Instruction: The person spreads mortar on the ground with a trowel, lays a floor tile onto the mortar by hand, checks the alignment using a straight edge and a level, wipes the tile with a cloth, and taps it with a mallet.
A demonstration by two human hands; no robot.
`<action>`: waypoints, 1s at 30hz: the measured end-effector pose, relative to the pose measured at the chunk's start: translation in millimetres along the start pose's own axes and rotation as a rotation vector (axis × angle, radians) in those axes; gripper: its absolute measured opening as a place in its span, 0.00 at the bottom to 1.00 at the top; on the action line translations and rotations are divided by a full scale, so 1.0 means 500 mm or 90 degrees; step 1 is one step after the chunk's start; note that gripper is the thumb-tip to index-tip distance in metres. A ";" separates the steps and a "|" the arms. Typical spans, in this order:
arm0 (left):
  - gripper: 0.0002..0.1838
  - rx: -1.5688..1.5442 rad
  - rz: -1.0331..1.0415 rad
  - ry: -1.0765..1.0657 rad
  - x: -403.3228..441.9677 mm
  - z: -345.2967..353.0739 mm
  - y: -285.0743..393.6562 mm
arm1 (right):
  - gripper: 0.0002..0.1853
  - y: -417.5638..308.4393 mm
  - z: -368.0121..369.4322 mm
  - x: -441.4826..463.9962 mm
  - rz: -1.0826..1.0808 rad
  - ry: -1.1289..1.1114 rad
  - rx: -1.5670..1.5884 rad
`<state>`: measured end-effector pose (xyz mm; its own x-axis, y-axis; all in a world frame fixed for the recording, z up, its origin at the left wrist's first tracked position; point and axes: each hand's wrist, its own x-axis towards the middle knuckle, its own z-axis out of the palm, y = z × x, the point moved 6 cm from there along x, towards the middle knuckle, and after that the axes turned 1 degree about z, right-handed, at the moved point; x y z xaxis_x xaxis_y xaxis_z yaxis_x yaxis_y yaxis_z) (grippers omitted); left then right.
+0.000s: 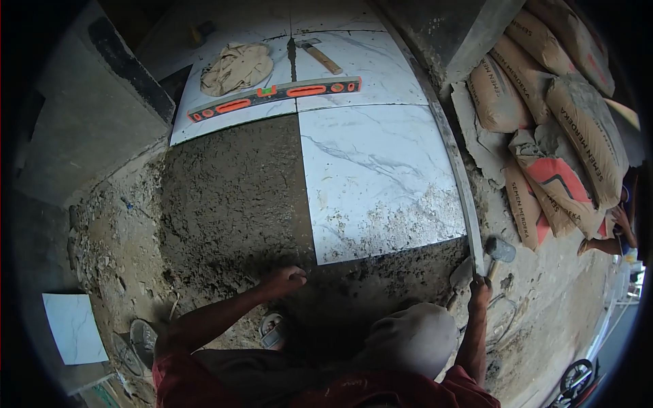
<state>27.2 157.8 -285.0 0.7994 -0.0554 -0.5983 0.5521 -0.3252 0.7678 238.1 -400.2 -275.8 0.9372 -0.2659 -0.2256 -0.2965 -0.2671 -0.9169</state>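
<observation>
My left hand [284, 281] is closed over the wet mortar [235, 183], near the lower left corner of a white marbled tile [384, 177]; what it holds, if anything, is too small to make out. My right hand [481, 291] grips the near end of a long metal straightedge [454, 158], which runs along the tiles' right edge. Mortar crumbs lie on the tile's near part. Across the farther tiles rests an orange and black spirit level [275, 98], with a crumpled cloth [237, 69] and a hammer [320, 56] beyond it.
Stacked cement bags [544, 115] stand at the right, a rubber mallet [501, 250] by my right hand. A concrete wall [81, 102] rises at the left, above a cut tile piece [75, 328]. Another person's arm [605, 245] and a motorbike wheel [577, 378] show far right.
</observation>
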 end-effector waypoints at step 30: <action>0.27 0.701 0.275 0.077 0.145 0.069 0.182 | 0.32 -0.342 0.347 0.173 -0.612 0.000 -0.476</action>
<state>127.3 91.4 -266.2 0.9192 -0.2888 -0.2677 -0.2213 -0.9412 0.2552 401.7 -216.9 -195.6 0.8332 0.3339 0.4408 0.4858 -0.8228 -0.2949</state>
